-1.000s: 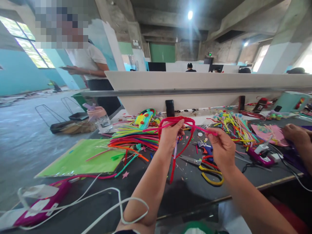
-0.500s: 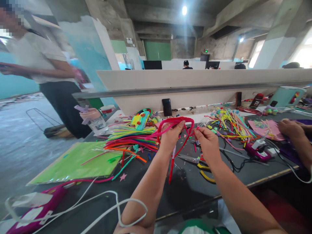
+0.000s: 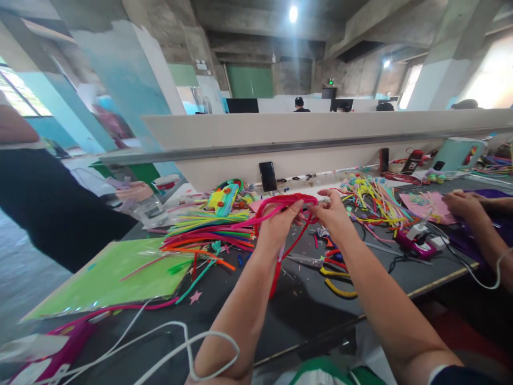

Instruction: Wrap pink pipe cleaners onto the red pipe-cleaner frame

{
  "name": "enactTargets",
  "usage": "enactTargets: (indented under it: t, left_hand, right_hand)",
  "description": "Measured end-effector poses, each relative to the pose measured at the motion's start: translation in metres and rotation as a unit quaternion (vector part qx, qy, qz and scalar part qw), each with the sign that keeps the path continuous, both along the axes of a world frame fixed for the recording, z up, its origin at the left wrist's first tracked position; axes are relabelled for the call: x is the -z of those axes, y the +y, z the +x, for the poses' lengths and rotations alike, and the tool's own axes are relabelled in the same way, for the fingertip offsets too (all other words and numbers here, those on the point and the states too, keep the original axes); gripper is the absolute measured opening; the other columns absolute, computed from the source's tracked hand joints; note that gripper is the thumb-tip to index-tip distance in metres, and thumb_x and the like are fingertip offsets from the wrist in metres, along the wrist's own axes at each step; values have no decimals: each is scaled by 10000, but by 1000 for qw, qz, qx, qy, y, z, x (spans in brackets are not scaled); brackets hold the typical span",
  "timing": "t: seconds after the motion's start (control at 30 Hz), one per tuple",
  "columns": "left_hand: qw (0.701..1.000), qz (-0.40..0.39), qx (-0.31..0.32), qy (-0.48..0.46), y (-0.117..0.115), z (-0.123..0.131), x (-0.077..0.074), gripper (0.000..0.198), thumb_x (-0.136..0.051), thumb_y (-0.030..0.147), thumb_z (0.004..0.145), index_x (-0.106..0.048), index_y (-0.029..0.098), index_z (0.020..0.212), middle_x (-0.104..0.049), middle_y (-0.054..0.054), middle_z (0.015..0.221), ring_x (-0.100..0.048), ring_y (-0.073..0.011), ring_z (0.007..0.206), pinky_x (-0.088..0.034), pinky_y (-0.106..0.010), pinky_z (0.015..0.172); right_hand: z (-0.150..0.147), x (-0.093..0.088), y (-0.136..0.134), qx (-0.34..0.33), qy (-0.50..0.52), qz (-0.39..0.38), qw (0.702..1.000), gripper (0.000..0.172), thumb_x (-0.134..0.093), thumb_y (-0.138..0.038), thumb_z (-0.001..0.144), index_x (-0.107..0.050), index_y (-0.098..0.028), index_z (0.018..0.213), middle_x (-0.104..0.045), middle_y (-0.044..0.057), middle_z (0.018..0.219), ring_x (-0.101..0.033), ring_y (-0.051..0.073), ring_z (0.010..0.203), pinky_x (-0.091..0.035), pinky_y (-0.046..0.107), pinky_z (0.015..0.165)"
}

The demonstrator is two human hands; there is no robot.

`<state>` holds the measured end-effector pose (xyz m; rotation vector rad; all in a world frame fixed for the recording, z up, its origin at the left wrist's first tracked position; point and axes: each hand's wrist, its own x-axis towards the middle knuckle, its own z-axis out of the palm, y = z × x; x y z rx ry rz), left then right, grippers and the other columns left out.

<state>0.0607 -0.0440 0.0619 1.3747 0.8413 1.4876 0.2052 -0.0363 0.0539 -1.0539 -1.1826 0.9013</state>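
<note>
My left hand (image 3: 278, 227) is closed on a loop of fuzzy pink and red pipe cleaners (image 3: 272, 202), held above the dark table. A red pipe cleaner tail hangs below it, partly behind my left forearm. My right hand (image 3: 331, 214) is at the loop's right end, thumb and lower fingers against it while the index finger points out to the left; the exact grip is partly hidden. Under my right hand lie scissors with yellow and red handles (image 3: 339, 272). To the left of the loop is a pile of colourful pipe cleaners (image 3: 208, 230).
A green sheet in clear wrap (image 3: 108, 272) covers the left of the table. White cables (image 3: 176, 326) cross near my left forearm. A phone (image 3: 267, 176) leans on the divider. Another person's hands (image 3: 467, 206) work at right; someone in dark trousers (image 3: 52, 208) stands at left.
My right hand has moved in closer to the loop, and its index finger has lifted off the pinch. The view has turned slightly right, and the standing person is further left in view.
</note>
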Motion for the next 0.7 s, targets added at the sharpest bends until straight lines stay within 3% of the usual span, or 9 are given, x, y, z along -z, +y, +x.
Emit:
enactTargets:
  t: [0.1, 0.23, 0.3, 0.4, 0.53, 0.63, 0.7]
  left_hand:
    - [1000, -1, 21, -4, 2, -2, -1, 270, -703, 417, 704, -695, 147, 724, -625, -20, 565, -591, -146, 505, -507, -265, 494]
    - [996, -28, 80, -42, 5, -3, -1, 269, -708, 400, 703, -682, 134, 728, -605, -13, 542, -575, -130, 485, -492, -247, 472]
    - [993, -48, 87, -65, 4, -2, -2, 272, -727, 383, 684, -682, 129, 766, -607, -9, 545, -581, -128, 485, -488, -237, 464]
    - [992, -72, 82, -71, 1, -2, -5, 280, -745, 366, 666, -680, 122, 788, -617, -14, 551, -592, -132, 481, -497, -238, 463]
    - [990, -95, 92, -36, -4, -4, -10, 282, -728, 378, 685, -685, 107, 751, -649, -48, 589, -594, -133, 469, -501, -240, 450]
    - [990, -87, 110, -17, -5, -11, -14, 289, -735, 375, 677, -682, 99, 741, -671, -63, 632, -584, -124, 446, -491, -238, 422]
    - [988, -79, 134, -21, -3, -18, -15, 289, -729, 376, 689, -674, 96, 734, -675, -66, 642, -571, -115, 425, -473, -231, 400]
  right_hand:
    - [6, -9, -5, -137, 85, -19, 987, 596, -769, -305, 584, -454, -247, 1087, -442, -133, 542, -299, 35, 361, -247, 182, 379]
    - [7, -11, -9, -127, 145, 23, 981, 559, -779, -228, 572, -516, -244, 1065, -589, -80, 739, -386, 12, 374, -374, 191, 404]
    - [6, -9, -8, -139, 145, 16, 979, 495, -771, -221, 585, -567, -215, 1036, -627, -53, 759, -406, 9, 369, -361, 176, 379]
    - [8, -8, -6, -220, 146, -59, 963, 405, -753, -204, 609, -618, -172, 990, -663, -23, 723, -346, -12, 326, -255, 145, 305]
    - [16, -9, -5, -305, 148, -118, 933, 298, -746, -162, 616, -645, -144, 896, -702, 10, 794, -275, -41, 315, -246, 121, 287]
    - [26, -8, -6, -336, 111, -125, 927, 297, -759, -252, 652, -655, -146, 910, -703, 14, 778, -305, -21, 329, -267, 129, 298]
    - [33, -5, -7, -334, 87, -107, 932, 348, -726, -365, 707, -654, -167, 985, -704, 13, 801, -310, -6, 344, -359, 161, 354]
